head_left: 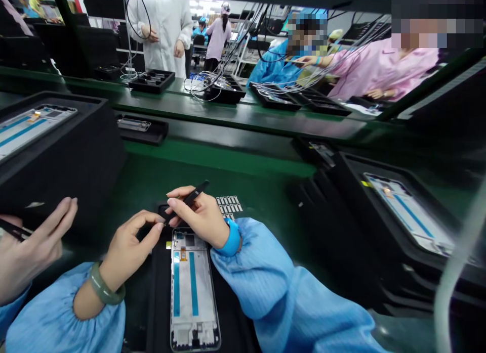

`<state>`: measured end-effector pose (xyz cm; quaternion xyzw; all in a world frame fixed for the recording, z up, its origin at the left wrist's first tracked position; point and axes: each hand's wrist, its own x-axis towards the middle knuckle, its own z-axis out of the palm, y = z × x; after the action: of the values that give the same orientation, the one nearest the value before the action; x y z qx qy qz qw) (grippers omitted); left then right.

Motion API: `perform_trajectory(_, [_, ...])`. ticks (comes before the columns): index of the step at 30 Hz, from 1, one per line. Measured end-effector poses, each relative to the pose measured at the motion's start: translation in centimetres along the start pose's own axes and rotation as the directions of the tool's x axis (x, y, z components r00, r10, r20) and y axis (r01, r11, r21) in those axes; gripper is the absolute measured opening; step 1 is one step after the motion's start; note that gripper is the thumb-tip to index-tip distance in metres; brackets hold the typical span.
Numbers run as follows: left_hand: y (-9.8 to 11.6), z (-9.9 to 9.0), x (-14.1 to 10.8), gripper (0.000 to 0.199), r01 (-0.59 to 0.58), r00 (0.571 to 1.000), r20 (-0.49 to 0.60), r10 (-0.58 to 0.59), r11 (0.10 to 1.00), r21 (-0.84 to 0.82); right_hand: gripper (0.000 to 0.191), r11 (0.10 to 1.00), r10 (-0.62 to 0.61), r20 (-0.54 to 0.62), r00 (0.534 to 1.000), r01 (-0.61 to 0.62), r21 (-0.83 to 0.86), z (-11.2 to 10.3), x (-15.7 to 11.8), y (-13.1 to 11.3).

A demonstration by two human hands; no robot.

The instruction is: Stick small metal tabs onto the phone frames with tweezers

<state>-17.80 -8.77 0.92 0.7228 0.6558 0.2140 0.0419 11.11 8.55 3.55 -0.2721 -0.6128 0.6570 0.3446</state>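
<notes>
In front of me a phone frame [185, 292] with two blue strips lies face down in a black tray [159, 312]. My right hand [205, 216], a blue band at its wrist, grips black tweezers [195, 192] above the phone frame's top end. My left hand [131, 244], wearing a green bangle [105, 287], pinches thumb and forefinger together by the tweezers' lower end. Whatever small thing lies between those fingertips is too small to make out. Just beyond my right wrist is a sheet of small metallic pieces [229, 205].
At the left edge a co-worker's hand [38, 247] holds dark tweezers beside a tall stack of black trays [64, 156]. More stacked trays [364, 231] stand at right, the top one holding another phone frame [410, 211]. A pale cable [455, 272] hangs at far right.
</notes>
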Motion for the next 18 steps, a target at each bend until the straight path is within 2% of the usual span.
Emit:
perform_trajectory(2, [1.3, -0.1, 0.7, 0.054, 0.002, 0.998, -0.067, 0.001, 0.999, 0.049, 0.024, 1.000, 0.013, -0.008, 1.000, -0.013, -0.025, 0.0, 0.1, 0.2])
perform_trajectory(4, [3.5, 0.6, 2.1, 0.050, 0.008, 0.989, -0.145, -0.015, 0.999, -0.052, 0.025, 0.999, 0.038, -0.015, 0.999, -0.039, -0.032, -0.1, 0.2, 0.5])
perform_trajectory(5, [5.1, 1.4, 3.0, 0.045, 0.000, 0.992, -0.126, -0.022, 0.985, -0.172, 0.026, 0.998, 0.054, -0.016, 0.998, -0.055, -0.021, -0.2, 0.3, 0.6])
perform_trajectory(7, [8.6, 3.7, 5.1, 0.038, 0.093, 0.970, -0.153, -0.188, 0.872, -0.480, 0.029, 0.996, 0.082, -0.026, 0.996, -0.081, 0.022, -0.4, 0.6, 0.9])
perform_trajectory(9, [11.8, 6.4, 7.1, 0.037, 0.119, 0.972, -0.112, -0.205, 0.849, -0.515, 0.031, 0.994, 0.097, -0.046, 0.994, -0.094, 0.057, -0.7, 0.7, 1.0])
perform_trajectory(11, [13.6, 8.4, 8.6, 0.038, 0.156, 0.966, -0.098, -0.240, 0.839, -0.522, 0.032, 0.994, 0.094, -0.087, 0.992, -0.089, 0.067, -0.9, 0.8, 1.2])
perform_trajectory(13, [14.0, 9.1, 9.4, 0.032, 0.180, 0.965, -0.065, -0.253, 0.825, -0.536, 0.033, 0.994, 0.090, -0.152, 0.984, -0.078, 0.082, -1.2, 0.9, 1.5])
perform_trajectory(14, [13.8, 8.8, 9.4, 0.029, 0.190, 0.965, -0.048, -0.256, 0.818, -0.542, 0.033, 0.992, 0.099, -0.176, 0.979, -0.084, 0.089, -1.3, 1.1, 1.7])
perform_trajectory(16, [13.0, 7.3, 8.5, 0.027, 0.200, 0.969, -0.008, -0.246, 0.808, -0.554, 0.035, 0.991, 0.117, -0.201, 0.972, -0.101, 0.092, -1.6, 1.4, 2.1])
perform_trajectory(18, [11.8, 5.0, 6.5, 0.028, 0.189, 0.980, 0.063, -0.187, 0.794, -0.578, 0.036, 0.989, 0.139, -0.204, 0.969, -0.125, 0.078, -1.7, 1.7, 2.3])
